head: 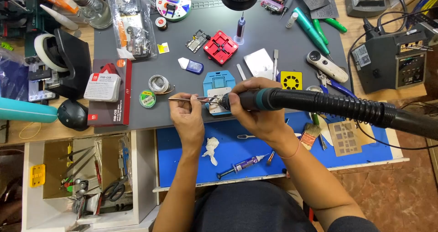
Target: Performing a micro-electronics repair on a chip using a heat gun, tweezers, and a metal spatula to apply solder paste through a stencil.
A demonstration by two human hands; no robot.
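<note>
My left hand (188,118) pinches thin metal tweezers (189,98) whose tips reach right onto a small silvery part on a blue holder (218,82). My right hand (258,111) grips the black and teal handle of a hot air tool (255,99), its nozzle pointing left at the same spot on the holder. A thick ribbed black hose (346,108) runs from the handle off to the right. Both hands sit at the near edge of the grey work mat (255,35), over the blue mat (228,145).
A red square jig (221,47), a small circuit board (197,41), a syringe (240,29) and green-handled tools (315,29) lie on the grey mat. A rework station (397,58) stands at right. Another syringe (242,165), crumpled tissue (211,150) and a brush (311,134) lie on the blue mat.
</note>
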